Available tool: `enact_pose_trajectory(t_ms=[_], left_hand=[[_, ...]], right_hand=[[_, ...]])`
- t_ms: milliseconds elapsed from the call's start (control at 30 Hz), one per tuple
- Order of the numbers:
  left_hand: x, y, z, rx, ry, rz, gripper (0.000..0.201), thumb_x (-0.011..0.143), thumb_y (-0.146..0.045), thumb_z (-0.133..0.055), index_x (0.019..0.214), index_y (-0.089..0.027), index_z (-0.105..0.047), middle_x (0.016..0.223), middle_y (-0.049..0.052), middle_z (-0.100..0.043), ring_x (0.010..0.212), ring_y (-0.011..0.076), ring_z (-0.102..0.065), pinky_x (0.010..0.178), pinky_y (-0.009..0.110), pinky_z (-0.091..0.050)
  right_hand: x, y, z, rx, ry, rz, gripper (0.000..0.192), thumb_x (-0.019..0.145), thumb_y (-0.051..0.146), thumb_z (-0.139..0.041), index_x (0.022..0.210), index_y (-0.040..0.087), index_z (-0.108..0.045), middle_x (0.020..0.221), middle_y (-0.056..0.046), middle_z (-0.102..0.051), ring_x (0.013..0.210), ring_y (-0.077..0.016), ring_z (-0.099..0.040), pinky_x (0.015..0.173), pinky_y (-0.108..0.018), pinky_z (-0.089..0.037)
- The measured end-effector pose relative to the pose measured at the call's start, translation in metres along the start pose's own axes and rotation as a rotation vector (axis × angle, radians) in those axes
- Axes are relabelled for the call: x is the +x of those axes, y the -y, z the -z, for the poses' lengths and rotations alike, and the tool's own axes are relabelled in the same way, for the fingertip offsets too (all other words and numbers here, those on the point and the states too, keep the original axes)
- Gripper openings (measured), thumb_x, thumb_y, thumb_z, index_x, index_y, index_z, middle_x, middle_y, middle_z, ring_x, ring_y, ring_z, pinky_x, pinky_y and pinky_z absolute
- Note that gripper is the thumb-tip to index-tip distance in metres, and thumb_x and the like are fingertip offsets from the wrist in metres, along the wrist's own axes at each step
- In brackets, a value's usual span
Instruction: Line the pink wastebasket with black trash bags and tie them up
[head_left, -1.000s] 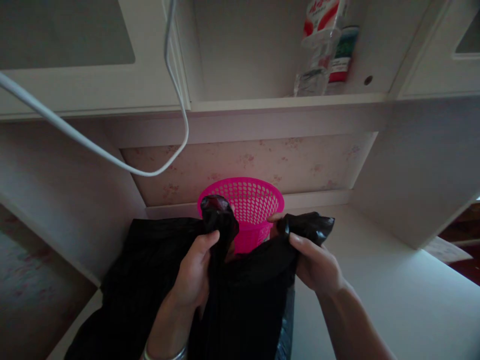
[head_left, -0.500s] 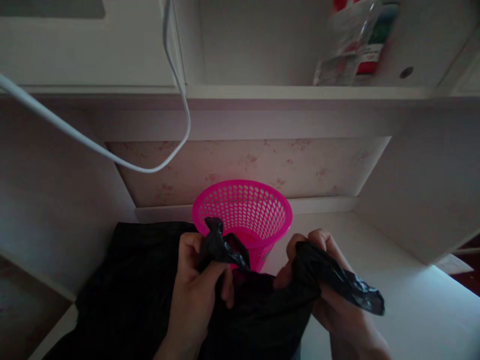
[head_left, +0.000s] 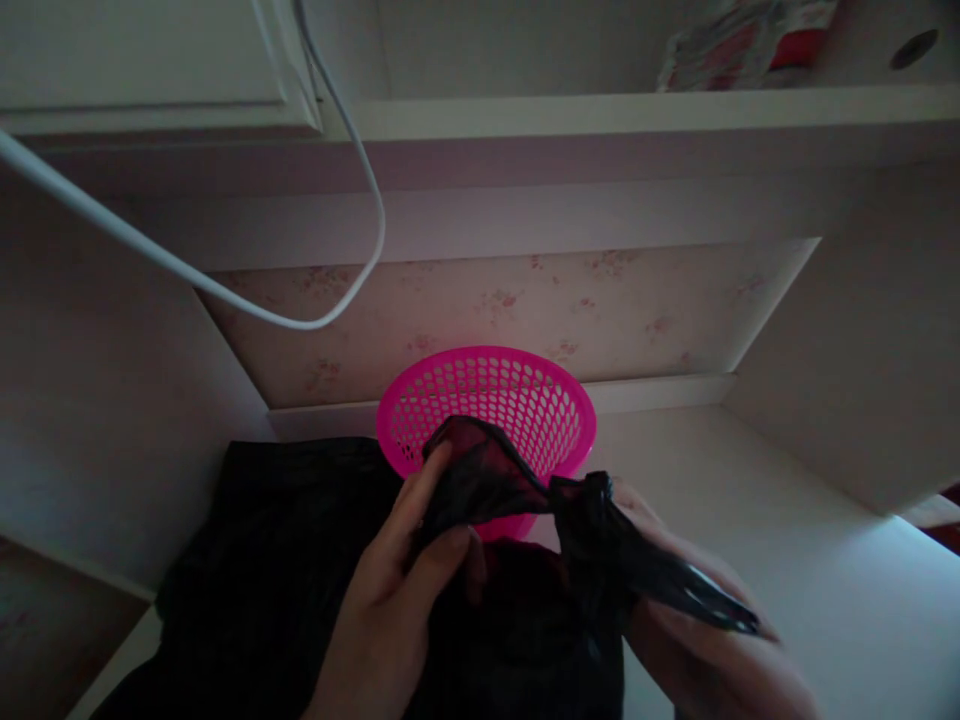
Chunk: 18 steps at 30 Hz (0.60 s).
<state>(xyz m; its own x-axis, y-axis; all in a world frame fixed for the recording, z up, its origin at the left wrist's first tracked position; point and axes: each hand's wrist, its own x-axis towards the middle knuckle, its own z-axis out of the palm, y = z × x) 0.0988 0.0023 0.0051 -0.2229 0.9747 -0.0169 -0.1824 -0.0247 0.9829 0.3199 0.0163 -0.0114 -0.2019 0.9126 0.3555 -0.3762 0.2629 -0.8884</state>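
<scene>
A large black plastic bag lies on the white desk in front of me. My left hand pinches one twisted ear of the bag's mouth. My right hand, blurred, grips the other ear, which stretches out to the right. The two ears cross over each other between my hands. Just behind them stands a bright pink perforated basket, its front partly hidden by the bag.
A white cable hangs in a loop from the upper left. A shelf runs overhead with a bottle on it. White side panels close the desk niche at left and right; flowered wallpaper covers the back.
My hands have brought the two bag ears together and crossed them. The right ear now stretches out to the right. The view has tilted down slightly.
</scene>
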Motion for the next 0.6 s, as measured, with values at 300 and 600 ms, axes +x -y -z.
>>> enact_pose_trajectory(t_ms=[300, 600], left_hand=[[0.002, 0.0, -0.017, 0.172, -0.017, -0.201, 0.021, 0.09, -0.025, -0.071, 0.072, -0.025, -0.059, 0.057, -0.005, -0.061, 0.051, 0.0142, -0.057, 0.053, 0.024, -0.047], [-0.011, 0.001, -0.014, 0.32, 0.063, -0.182, 0.053, 0.092, -0.042, -0.076, 0.144, -0.037, -0.069, 0.146, 0.005, -0.065, 0.143, 0.0347, -0.054, 0.122, 0.044, -0.04]], right_hand=[[-0.012, -0.001, -0.022, -0.131, -0.081, 0.238, 0.007, 0.098, 0.038, -0.074, 0.093, 0.032, -0.075, 0.091, -0.007, -0.079, 0.072, -0.0219, -0.071, 0.063, -0.033, -0.058], [-0.018, -0.005, -0.028, -0.479, -0.171, 0.294, 0.085, 0.072, 0.07, -0.087, 0.146, 0.033, -0.066, 0.14, -0.015, -0.063, 0.124, -0.0408, -0.067, 0.097, -0.049, -0.064]])
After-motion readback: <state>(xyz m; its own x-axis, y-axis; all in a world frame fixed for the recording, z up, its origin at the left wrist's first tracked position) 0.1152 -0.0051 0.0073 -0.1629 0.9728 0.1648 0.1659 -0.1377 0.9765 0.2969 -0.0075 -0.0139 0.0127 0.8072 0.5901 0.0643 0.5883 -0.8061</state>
